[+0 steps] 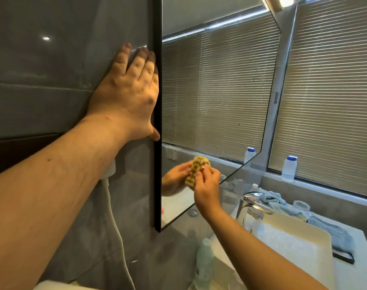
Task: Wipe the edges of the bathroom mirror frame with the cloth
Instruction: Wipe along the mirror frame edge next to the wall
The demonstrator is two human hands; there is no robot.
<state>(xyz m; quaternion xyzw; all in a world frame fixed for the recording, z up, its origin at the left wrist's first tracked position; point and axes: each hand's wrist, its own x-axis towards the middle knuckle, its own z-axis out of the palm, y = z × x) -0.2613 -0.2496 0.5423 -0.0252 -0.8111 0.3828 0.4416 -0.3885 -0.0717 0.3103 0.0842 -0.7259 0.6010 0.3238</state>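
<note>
Right hand point(206, 190) fingers pinch a checked cloth point(194, 171) held upright against the mirror point(209, 91); left hand point(129, 95) lies flat, fingers pointing to 12 o'clock.

yellow-green cloth point(192, 174) — bunched, against black-framed mirror point(209, 97)

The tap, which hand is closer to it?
Right. The right hand holds the cloth against the mirror's lower part, just left of the tap. The left hand rests flat on the wall, higher, beside the mirror frame.
</note>
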